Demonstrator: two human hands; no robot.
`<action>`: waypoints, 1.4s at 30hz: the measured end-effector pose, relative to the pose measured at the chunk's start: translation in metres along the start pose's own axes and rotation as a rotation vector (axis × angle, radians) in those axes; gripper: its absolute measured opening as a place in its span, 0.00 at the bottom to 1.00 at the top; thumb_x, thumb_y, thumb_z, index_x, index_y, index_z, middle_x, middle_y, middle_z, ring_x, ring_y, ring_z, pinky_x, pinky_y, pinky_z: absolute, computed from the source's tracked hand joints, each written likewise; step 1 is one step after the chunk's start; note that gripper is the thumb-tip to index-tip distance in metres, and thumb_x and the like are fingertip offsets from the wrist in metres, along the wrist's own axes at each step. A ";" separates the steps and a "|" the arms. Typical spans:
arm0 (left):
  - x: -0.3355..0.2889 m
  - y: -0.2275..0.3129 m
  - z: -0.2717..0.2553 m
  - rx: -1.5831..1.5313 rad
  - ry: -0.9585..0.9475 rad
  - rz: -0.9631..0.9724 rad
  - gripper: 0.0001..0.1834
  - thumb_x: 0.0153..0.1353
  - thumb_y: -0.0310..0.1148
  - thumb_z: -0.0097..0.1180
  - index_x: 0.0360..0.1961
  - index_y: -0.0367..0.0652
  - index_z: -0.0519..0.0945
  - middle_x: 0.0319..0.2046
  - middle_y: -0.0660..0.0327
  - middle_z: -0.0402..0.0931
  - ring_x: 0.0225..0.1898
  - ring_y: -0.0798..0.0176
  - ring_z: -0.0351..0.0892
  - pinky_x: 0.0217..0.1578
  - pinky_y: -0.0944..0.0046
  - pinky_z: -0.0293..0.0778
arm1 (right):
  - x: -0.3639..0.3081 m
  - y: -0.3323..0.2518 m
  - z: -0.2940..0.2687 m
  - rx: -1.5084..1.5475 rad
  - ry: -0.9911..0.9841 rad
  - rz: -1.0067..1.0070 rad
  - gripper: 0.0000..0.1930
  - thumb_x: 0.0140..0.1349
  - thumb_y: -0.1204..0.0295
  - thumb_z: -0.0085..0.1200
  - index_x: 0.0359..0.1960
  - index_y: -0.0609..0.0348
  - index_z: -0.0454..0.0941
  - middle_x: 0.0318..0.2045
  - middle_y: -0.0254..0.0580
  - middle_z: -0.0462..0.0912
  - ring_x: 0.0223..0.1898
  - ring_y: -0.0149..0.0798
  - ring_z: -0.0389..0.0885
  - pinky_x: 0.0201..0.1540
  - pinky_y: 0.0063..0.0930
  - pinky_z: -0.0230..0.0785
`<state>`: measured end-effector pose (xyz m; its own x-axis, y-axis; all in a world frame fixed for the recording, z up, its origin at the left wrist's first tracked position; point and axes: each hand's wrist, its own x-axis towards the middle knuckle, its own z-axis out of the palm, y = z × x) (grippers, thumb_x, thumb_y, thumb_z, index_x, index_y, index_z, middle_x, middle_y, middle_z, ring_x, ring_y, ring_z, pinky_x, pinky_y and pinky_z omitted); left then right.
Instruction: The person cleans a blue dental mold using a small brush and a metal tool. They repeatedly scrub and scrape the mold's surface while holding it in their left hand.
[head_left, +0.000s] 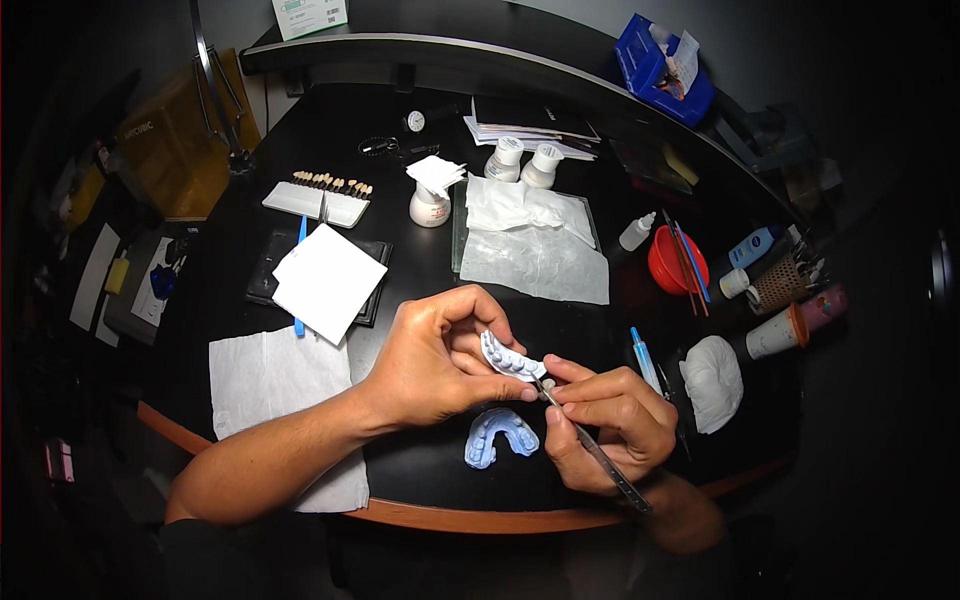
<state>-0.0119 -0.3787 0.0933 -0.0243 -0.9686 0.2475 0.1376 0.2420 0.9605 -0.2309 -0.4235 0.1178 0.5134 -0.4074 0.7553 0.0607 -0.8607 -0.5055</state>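
My left hand (440,350) is closed around a pale blue-white dental cast (512,358), gripping it between thumb and fingers with its row of teeth showing. In my right hand (620,425) is a slim metal dental tool (600,458), held like a pen. Its upper end meets the cast's right end, and my right fingertips are close beside that spot. Whether the tip touches the cast is too small to tell. Just below my hands, a second, horseshoe-shaped blue dental cast (487,433) lies on the black table.
White paper sheets (330,283) lie over a black block at left, near a tooth shade guide (318,200). Paper towels (535,262) and white jars (505,160) stand beyond my hands. Rightward are a red bowl (672,262), a blue syringe (644,360) and a white cloth bundle (711,383).
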 end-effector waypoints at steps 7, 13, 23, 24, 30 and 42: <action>-0.001 0.003 -0.001 0.129 -0.040 -0.016 0.17 0.52 0.17 0.80 0.38 0.32 0.82 0.40 0.49 0.87 0.43 0.60 0.92 0.41 0.69 0.91 | -0.001 -0.002 -0.004 -0.034 -0.030 -0.002 0.08 0.55 0.85 0.69 0.33 0.64 0.81 0.33 0.48 0.87 0.45 0.54 0.93 0.42 0.31 0.92; 0.001 -0.003 0.001 0.293 0.019 0.161 0.16 0.47 0.22 0.84 0.29 0.36 0.84 0.35 0.54 0.87 0.42 0.61 0.92 0.35 0.70 0.89 | -0.003 -0.001 -0.002 -0.058 -0.029 0.006 0.08 0.55 0.85 0.69 0.32 0.64 0.82 0.34 0.47 0.88 0.46 0.52 0.93 0.41 0.29 0.92; 0.001 -0.005 0.000 0.418 0.079 0.406 0.14 0.48 0.30 0.85 0.27 0.39 0.87 0.29 0.60 0.88 0.25 0.76 0.84 0.24 0.75 0.80 | -0.004 -0.002 -0.002 -0.051 -0.031 0.022 0.07 0.55 0.84 0.70 0.30 0.65 0.83 0.33 0.48 0.88 0.47 0.52 0.93 0.38 0.26 0.91; 0.001 -0.004 0.001 0.408 0.071 0.389 0.14 0.48 0.30 0.85 0.27 0.39 0.87 0.29 0.60 0.88 0.25 0.76 0.84 0.24 0.75 0.80 | -0.004 -0.002 -0.002 -0.046 -0.030 0.023 0.07 0.55 0.84 0.70 0.30 0.65 0.83 0.33 0.49 0.88 0.47 0.52 0.93 0.38 0.25 0.91; -0.002 0.002 0.002 0.390 0.047 0.259 0.16 0.45 0.29 0.87 0.26 0.40 0.85 0.29 0.55 0.89 0.33 0.66 0.91 0.31 0.70 0.85 | -0.003 -0.003 -0.005 -0.027 -0.035 0.019 0.06 0.56 0.84 0.70 0.30 0.65 0.83 0.32 0.48 0.87 0.46 0.52 0.93 0.41 0.28 0.91; 0.001 -0.004 0.001 0.303 0.028 0.281 0.15 0.50 0.27 0.85 0.28 0.36 0.85 0.31 0.57 0.87 0.27 0.76 0.86 0.23 0.77 0.82 | 0.001 0.000 -0.008 0.018 -0.048 0.010 0.08 0.53 0.86 0.69 0.30 0.66 0.81 0.30 0.46 0.84 0.37 0.46 0.94 0.49 0.36 0.92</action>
<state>-0.0136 -0.3805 0.0898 0.0002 -0.8626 0.5059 -0.1633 0.4991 0.8510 -0.2373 -0.4261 0.1216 0.5546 -0.4007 0.7293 0.0705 -0.8507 -0.5210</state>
